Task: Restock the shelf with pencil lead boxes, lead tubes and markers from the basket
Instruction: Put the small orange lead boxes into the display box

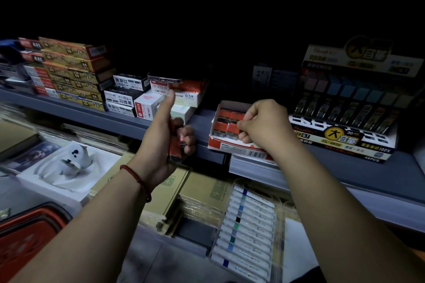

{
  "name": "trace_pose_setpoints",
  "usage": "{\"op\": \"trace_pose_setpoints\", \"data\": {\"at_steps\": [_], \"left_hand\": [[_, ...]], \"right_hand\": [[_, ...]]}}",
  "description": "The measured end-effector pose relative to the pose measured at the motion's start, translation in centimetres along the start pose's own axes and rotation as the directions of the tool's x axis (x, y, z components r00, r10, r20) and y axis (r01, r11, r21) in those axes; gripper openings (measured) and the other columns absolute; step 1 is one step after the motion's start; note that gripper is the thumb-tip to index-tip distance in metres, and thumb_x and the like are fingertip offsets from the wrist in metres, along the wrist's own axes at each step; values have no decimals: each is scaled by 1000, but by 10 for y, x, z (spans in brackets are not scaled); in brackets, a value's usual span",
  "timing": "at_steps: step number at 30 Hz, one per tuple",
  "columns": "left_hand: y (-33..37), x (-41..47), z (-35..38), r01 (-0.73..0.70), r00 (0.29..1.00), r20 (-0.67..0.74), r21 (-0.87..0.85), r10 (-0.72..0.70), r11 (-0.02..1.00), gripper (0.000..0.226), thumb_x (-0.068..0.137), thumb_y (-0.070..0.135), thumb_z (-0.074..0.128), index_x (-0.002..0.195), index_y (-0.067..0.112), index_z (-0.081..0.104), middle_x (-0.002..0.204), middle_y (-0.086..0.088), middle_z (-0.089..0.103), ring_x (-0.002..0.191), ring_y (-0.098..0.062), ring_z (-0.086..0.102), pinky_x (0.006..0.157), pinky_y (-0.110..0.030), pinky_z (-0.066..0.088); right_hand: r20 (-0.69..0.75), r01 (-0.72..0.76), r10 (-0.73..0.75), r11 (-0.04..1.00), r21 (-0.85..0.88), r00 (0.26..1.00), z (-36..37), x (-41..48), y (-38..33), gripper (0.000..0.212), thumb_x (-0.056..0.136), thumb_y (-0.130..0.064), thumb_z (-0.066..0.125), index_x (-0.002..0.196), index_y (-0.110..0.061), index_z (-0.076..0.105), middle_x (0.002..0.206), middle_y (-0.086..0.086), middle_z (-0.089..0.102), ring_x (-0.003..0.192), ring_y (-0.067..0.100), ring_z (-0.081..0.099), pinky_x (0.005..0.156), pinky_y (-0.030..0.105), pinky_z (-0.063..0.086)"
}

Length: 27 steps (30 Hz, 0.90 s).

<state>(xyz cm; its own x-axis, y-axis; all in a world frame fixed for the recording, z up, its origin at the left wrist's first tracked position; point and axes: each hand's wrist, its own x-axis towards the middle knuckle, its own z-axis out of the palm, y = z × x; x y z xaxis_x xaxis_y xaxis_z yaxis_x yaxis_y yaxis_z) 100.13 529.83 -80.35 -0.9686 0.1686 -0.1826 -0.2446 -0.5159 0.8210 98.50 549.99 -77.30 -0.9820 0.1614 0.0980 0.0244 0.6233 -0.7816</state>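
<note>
My left hand (pixel 165 138) grips a bunch of red lead tubes (pixel 176 145) upright in front of the grey shelf (pixel 128 119), thumb raised. My right hand (pixel 264 124) has curled fingers over an open red-and-white carton (pixel 232 142) on the shelf edge; its fingertips pinch at the red lead tubes (pixel 226 119) packed inside, though I cannot see exactly what they hold. A corner of the red basket (pixel 27 236) shows at the lower left. A clear case of markers (pixel 248 225) lies below the shelf.
Stacked gold and red boxes (pixel 73 71) and white refill boxes (pixel 147 101) fill the shelf's left part, with a phone (pixel 164 79) on top. A large lead display stand (pixel 345 108) occupies the right. Below are yellow envelopes (pixel 202 193) and a white boxed item (pixel 66 167).
</note>
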Motion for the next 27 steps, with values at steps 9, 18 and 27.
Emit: {"op": "trace_pose_setpoints", "data": {"at_steps": [9, 18, 27], "left_hand": [[1, -4, 2, -10, 996, 79, -260, 31, 966, 30, 94, 37, 27, 81, 14, 40, 66, -5, 40, 54, -16, 37, 43, -21, 28], [-4, -5, 6, -152, 977, 169, 106, 133, 983, 15, 102, 26, 50, 98, 11, 51, 64, 0, 39, 51, -13, 38, 41, -23, 32], [-6, -6, 12, -137, 991, 16, 147, 136, 980, 14, 98, 27, 55, 99, 15, 61, 61, 1, 39, 49, -14, 39, 40, -22, 33]], "right_hand": [[-36, 293, -293, 956, -25, 955, 9, -12, -16, 10, 92, -29, 71, 86, -20, 73, 83, -3, 70, 75, 6, 64, 71, 27, 55], [107, 158, -232, 872, 463, 967, 24, -18, -32, 9, 87, -11, 76, 95, -8, 72, 76, 14, 70, 59, 11, 64, 50, 22, 47], [21, 106, -126, 899, 424, 992, -2, -7, -20, 9, 94, -8, 67, 100, -8, 73, 69, 12, 69, 53, 15, 57, 53, 29, 48]]}}
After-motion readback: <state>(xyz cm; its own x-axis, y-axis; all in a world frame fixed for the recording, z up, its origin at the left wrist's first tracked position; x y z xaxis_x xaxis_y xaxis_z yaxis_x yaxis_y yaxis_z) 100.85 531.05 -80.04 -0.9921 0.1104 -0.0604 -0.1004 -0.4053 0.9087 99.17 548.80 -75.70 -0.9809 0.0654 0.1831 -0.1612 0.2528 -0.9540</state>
